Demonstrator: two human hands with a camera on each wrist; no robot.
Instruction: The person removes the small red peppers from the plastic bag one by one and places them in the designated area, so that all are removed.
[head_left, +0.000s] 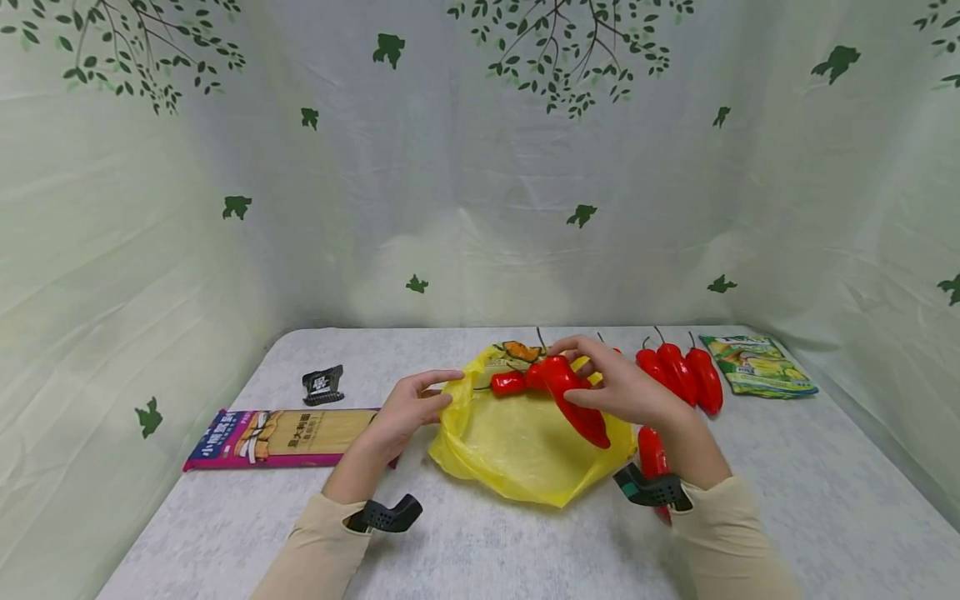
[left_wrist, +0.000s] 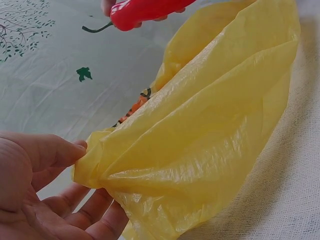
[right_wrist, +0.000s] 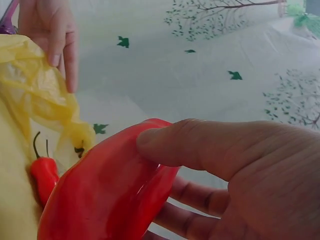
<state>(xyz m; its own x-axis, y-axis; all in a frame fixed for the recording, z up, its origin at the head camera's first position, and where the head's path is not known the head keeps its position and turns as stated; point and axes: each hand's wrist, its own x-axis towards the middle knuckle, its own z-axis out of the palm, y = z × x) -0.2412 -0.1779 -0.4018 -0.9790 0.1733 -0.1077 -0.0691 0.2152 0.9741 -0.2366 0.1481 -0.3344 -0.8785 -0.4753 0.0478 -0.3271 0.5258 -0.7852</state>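
A yellow plastic bag (head_left: 495, 479) lies on the table with its mouth spread. My left hand (head_left: 408, 408) pinches the bag's left rim between thumb and fingers, and the left wrist view shows the film bunched there. Over the opening, my right hand (head_left: 618, 387) holds a large red chili pepper (head_left: 576, 408), its tip slanting down toward the bag; the thumb (right_wrist: 175, 145) presses on its side. Smaller red peppers (head_left: 508, 383) lie at the bag's far side, beside an orange and black item (head_left: 521, 351). Part of the bag's inside is hidden by the held pepper.
Several more red peppers (head_left: 703, 382) lie to the right, one (head_left: 651, 452) partly under my right wrist. A green packet (head_left: 761, 367) is at the back right. At left are a long noodle packet (head_left: 300, 437) and a small black packet (head_left: 323, 386).
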